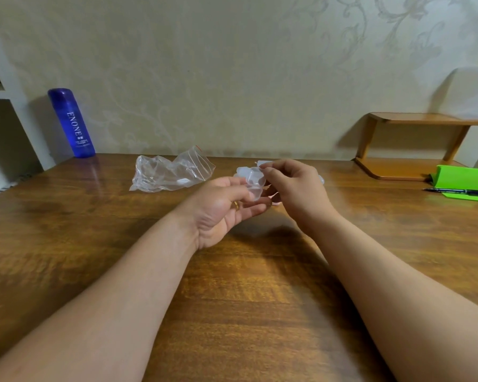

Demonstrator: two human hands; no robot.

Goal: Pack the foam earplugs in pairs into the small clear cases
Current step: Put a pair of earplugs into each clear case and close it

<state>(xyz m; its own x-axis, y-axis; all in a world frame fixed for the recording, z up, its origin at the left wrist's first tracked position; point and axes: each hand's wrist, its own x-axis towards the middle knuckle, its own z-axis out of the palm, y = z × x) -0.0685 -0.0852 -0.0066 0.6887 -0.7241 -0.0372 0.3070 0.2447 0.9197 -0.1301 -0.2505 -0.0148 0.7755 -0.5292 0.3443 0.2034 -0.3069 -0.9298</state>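
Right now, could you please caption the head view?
Left hand and right hand hold a clear case over the table, bag behind.

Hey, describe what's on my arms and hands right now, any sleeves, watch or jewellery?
Both forearms are bare, with no sleeves, watch or gloves in view. The left hand wears what looks like a thin gold-coloured ring; the right hand shows none.

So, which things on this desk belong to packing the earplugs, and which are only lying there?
For the job: small clear case, held by the left hand and right hand; another clear case behind them on the desk; clear zip bag, probably the supply.
Only lying there: blue ENONE bottle; green stand; black pen; wooden shelf.
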